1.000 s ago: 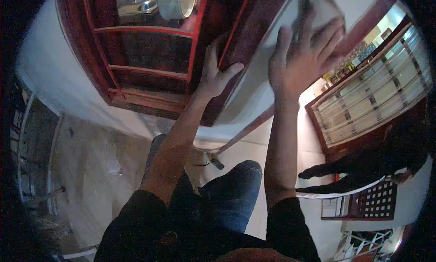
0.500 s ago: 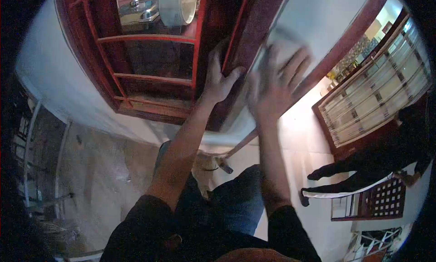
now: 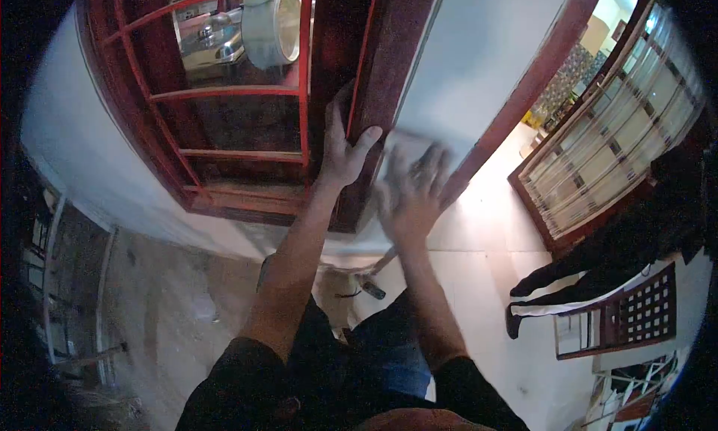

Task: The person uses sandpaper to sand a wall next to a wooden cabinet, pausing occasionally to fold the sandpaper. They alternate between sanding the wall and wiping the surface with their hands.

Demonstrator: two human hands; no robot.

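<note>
While the left hand (image 3: 342,165) hangs on to the dark red window frame (image 3: 396,35) near the middle of the frame, the right hand (image 3: 413,207) is just beside it, over the white wall strip (image 3: 482,53). The left grip is narrow, with the thumb on the front of the wood and the fingers tucked in behind its edge. The right fingers look spread wide, but they are blurry. Under their tips is a pale flat thing (image 3: 410,138), maybe cloth or paper, and I cannot tell if they pinch it or only press on it. It lies low on the strip, between the window wood and the red door frame (image 3: 516,113). The strip looks pale and plain up high, and greyer down low by the hand. How much of it is done and how much is left, I cannot tell. Behind the thin red bars (image 3: 224,92), at the upper left, sits a big pot (image 3: 260,42). At the right side, another person's dark legs (image 3: 591,274) show near the curtain panel (image 3: 609,151).
</note>
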